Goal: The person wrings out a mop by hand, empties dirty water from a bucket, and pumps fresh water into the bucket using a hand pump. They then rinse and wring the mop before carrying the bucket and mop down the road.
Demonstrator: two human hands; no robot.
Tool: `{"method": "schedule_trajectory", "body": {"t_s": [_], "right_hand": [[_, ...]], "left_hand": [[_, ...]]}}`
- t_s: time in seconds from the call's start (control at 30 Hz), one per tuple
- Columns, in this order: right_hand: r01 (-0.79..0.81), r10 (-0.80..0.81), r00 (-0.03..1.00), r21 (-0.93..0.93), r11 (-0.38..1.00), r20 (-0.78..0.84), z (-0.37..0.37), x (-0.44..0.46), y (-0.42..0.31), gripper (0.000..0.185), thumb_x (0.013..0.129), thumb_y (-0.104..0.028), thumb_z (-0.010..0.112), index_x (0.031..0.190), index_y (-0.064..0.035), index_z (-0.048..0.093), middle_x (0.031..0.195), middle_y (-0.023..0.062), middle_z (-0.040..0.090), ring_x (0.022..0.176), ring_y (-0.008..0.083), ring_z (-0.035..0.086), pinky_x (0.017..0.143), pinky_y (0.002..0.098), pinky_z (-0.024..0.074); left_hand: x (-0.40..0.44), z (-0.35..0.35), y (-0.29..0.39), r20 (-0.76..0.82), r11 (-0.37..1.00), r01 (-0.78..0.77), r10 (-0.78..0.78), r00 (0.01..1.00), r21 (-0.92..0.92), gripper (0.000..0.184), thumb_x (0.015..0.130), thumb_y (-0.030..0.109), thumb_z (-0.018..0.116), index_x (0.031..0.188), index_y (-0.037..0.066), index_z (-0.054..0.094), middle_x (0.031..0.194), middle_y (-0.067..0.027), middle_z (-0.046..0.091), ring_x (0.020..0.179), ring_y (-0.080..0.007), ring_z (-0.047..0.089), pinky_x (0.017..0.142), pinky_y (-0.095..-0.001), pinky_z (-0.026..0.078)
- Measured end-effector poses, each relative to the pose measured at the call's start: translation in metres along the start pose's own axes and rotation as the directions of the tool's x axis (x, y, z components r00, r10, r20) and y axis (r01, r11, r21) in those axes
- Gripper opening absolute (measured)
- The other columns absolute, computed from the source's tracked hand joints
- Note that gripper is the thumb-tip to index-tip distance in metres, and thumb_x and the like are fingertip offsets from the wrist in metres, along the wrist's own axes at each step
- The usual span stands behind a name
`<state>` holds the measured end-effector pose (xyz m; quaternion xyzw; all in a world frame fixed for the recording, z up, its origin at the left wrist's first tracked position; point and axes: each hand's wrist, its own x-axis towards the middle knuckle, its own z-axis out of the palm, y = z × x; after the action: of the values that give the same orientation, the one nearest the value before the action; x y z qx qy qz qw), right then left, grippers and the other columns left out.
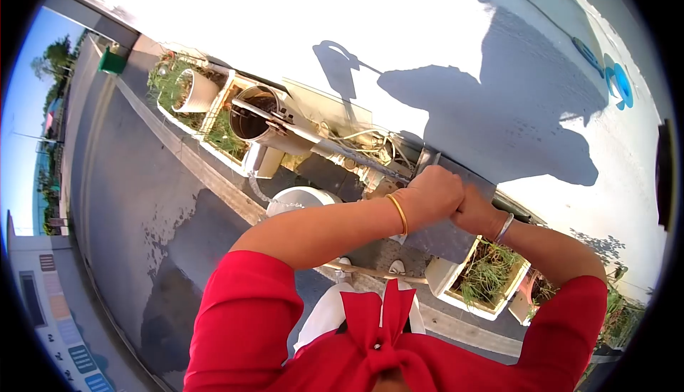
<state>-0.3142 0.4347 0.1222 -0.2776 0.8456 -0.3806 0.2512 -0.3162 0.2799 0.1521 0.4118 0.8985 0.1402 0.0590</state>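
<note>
My left hand, with a gold bangle at its wrist, is closed around the end of the long metal handle of a hand pump. My right hand, a silver bangle at its wrist, is closed right against the left; the fingers and handle end are partly hidden there. From my hands the handle runs left to the pump's wide, open-topped cylinder, which looks dark inside. A stream of water arcs below the cylinder toward a white bucket, partly covered by my left forearm.
Planter boxes with grassy plants stand on both sides, including a white planter by my right forearm. Behind the pump rises a white wall bearing my shadow. A dark slab lies under my hands. Wet pavement and a kerb stretch leftward.
</note>
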Motion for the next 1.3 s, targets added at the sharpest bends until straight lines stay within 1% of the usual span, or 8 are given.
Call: {"method": "schedule_trajectory", "body": {"t_s": [0.2, 0.33, 0.5, 0.73, 0.77, 1.0, 1.07, 1.3], "right_hand": [[0.305, -0.286, 0.945, 0.111, 0.946, -0.156, 0.081, 0.046, 0.063, 0.017, 0.069, -0.010, 0.056, 0.083, -0.0017, 0.059, 0.075, 0.0182, 0.059, 0.072, 0.0395, 0.054, 0.063, 0.0399, 0.0456], [0.489, -0.445, 0.838, 0.076, 0.869, -0.316, 0.118, 0.057, 0.063, 0.018, 0.068, -0.012, 0.057, 0.083, -0.0031, 0.060, 0.077, 0.0186, 0.059, 0.074, 0.0403, 0.054, 0.064, 0.0407, 0.0459], [-0.131, 0.145, 0.967, 0.080, 0.988, -0.210, 0.121, 0.004, 0.009, 0.022, 0.074, -0.019, 0.056, 0.084, 0.0000, 0.058, 0.080, 0.0219, 0.059, 0.079, 0.0414, 0.054, 0.065, 0.0421, 0.0450], [-0.132, 0.138, 0.990, -0.114, 0.985, 0.044, -0.017, -0.071, -0.145, 0.034, 0.079, -0.029, 0.054, 0.088, 0.0032, 0.056, 0.071, 0.0176, 0.060, 0.065, 0.0268, 0.059, 0.060, 0.0364, 0.0446], [-0.310, 0.328, 0.934, -0.136, 0.941, 0.139, -0.043, -0.075, -0.197, 0.033, 0.079, -0.028, 0.055, 0.089, 0.0034, 0.056, 0.070, 0.0145, 0.059, 0.062, 0.0219, 0.056, 0.059, 0.0339, 0.0440], [-0.298, 0.308, 0.949, -0.122, 0.947, 0.072, -0.051, -0.058, -0.157, 0.027, 0.076, -0.020, 0.053, 0.083, 0.0057, 0.058, 0.071, 0.0211, 0.060, 0.066, 0.0273, 0.060, 0.064, 0.0362, 0.0467], [-0.284, 0.302, 0.950, -0.175, 0.943, 0.086, -0.056, -0.053, -0.135, 0.024, 0.074, -0.017, 0.053, 0.075, 0.0052, 0.060, 0.065, 0.0209, 0.059, 0.062, 0.0305, 0.060, 0.064, 0.0377, 0.0470], [0.022, -0.015, 0.999, -0.195, 0.981, 0.033, -0.026, -0.015, -0.021, 0.018, 0.071, -0.014, 0.053, 0.068, 0.0026, 0.058, 0.066, 0.0223, 0.056, 0.063, 0.0387, 0.054, 0.061, 0.0424, 0.0454]], "left_hand": [[-0.015, 0.061, -0.032, 0.222, 0.986, 0.106, -0.133, 0.966, 0.128, 0.008, 0.068, 0.013, 0.060, 0.071, 0.009, 0.066, 0.074, -0.0087, 0.062, 0.066, -0.0234, 0.063, 0.053, -0.0312, 0.048], [-0.040, 0.080, -0.041, 0.089, 0.982, 0.089, -0.105, 0.991, 0.169, 0.008, 0.067, 0.015, 0.061, 0.069, 0.008, 0.065, 0.077, -0.0096, 0.063, 0.067, -0.0224, 0.063, 0.053, -0.0316, 0.048], [-0.058, 0.042, 0.001, 0.122, 0.981, -0.039, 0.016, 0.992, 0.188, 0.011, 0.067, 0.016, 0.060, 0.064, 0.006, 0.064, 0.063, -0.0107, 0.062, 0.061, -0.0249, 0.063, 0.053, -0.0337, 0.048], [-0.056, -0.088, 0.052, 0.002, 0.978, -0.180, 0.181, 0.983, -0.106, 0.009, 0.064, 0.012, 0.060, 0.069, 0.005, 0.063, 0.067, -0.0141, 0.062, 0.063, -0.0293, 0.061, 0.056, -0.0352, 0.048], [-0.052, -0.110, 0.054, 0.036, 0.975, -0.162, 0.170, 0.985, -0.150, 0.010, 0.064, 0.012, 0.059, 0.070, 0.005, 0.063, 0.068, -0.0148, 0.062, 0.063, -0.0300, 0.060, 0.056, -0.0364, 0.047], [-0.026, -0.102, 0.043, 0.198, 0.989, -0.069, 0.094, 0.976, -0.130, 0.015, 0.065, 0.015, 0.057, 0.067, 0.002, 0.062, 0.065, -0.0170, 0.060, 0.063, -0.0324, 0.060, 0.058, -0.0383, 0.048], [-0.016, -0.087, 0.039, 0.042, 0.993, -0.086, 0.090, 0.995, -0.082, 0.013, 0.065, 0.014, 0.057, 0.063, 0.002, 0.060, 0.063, -0.0158, 0.060, 0.061, -0.0299, 0.060, 0.057, -0.0377, 0.048], [0.006, -0.027, 0.007, 0.045, 0.999, -0.008, 0.010, 0.999, -0.034, 0.010, 0.065, 0.012, 0.056, 0.060, 0.004, 0.058, 0.061, -0.0128, 0.059, 0.056, -0.0292, 0.060, 0.055, -0.0363, 0.048]]}}
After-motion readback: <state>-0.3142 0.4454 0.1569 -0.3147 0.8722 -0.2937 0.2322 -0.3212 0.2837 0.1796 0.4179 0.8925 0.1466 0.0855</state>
